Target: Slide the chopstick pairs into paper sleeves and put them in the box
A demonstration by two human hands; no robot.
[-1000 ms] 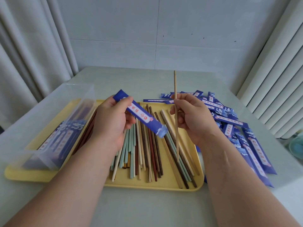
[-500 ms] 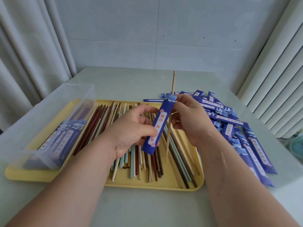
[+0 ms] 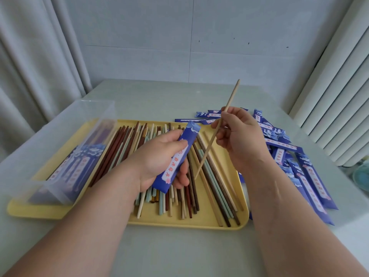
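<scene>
Many loose chopsticks [image 3: 215, 188] on the yellow tray [image 3: 199, 222] are hidden under the left hand [image 3: 157, 156]; the contents of the clear box [image 3: 95, 110] at the left are blurred. A blue paper sleeve [image 3: 177, 156] is gripped by the curled left hand at frame centre, slanted lower left to upper right. One pale chopstick [image 3: 208, 146] is pinched by the right hand [image 3: 241, 136], tilted likewise, its lower tip beside the sleeve.

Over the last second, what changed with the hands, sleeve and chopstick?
The left hand swung the blue paper sleeve round, from slanting down-right to slanting up-right. The right hand tipped the light wooden chopstick from upright to leaning, top to the right. Both grips held; nothing let go. Yellow tray, clear box and sleeve pile stayed put.
</scene>
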